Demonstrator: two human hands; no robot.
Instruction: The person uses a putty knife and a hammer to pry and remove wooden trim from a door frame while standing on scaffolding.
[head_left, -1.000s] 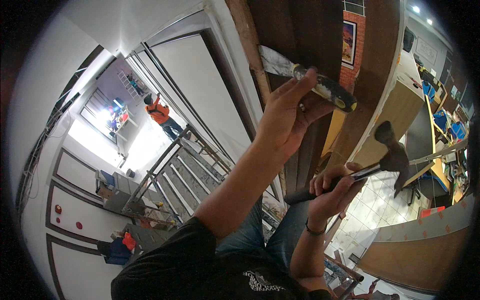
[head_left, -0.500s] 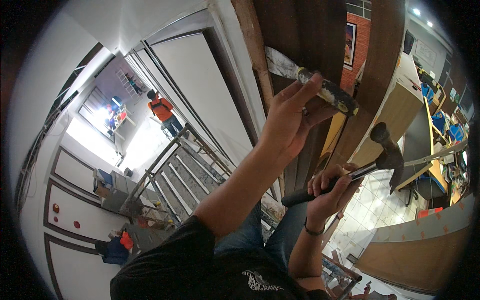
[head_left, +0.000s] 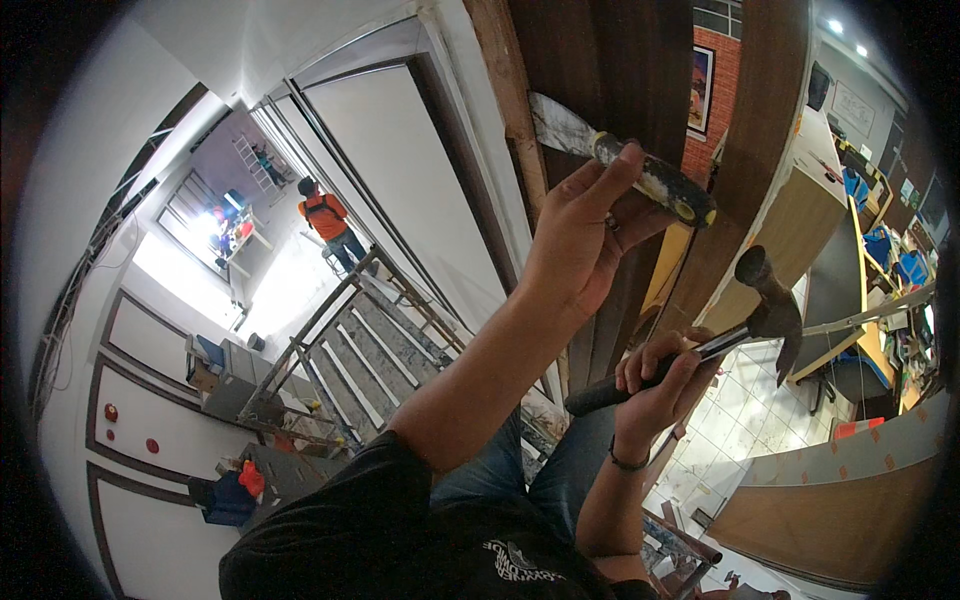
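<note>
My left hand (head_left: 585, 230) is raised and wrapped round the worn black-and-yellow handle of a putty knife (head_left: 563, 130). The wide, white-smeared blade meets the edge of a rough brown wooden strip (head_left: 512, 105) beside a dark brown panel (head_left: 600, 60); whether its tip has gone into the gap I cannot tell. Lower and to the right, my right hand (head_left: 662, 385) grips a claw hammer (head_left: 775, 305) by its shaft, just above the black grip. The hammer's head points up and right, apart from the putty knife's butt end.
A slatted scaffold platform (head_left: 375, 345) with rails stands at my left. Further off, a person in an orange top (head_left: 325, 217) stands by the wall. A brown upright board (head_left: 765, 130) rises at my right, with office desks (head_left: 875, 345) beyond. Metal tubes (head_left: 690, 550) lie below my right arm.
</note>
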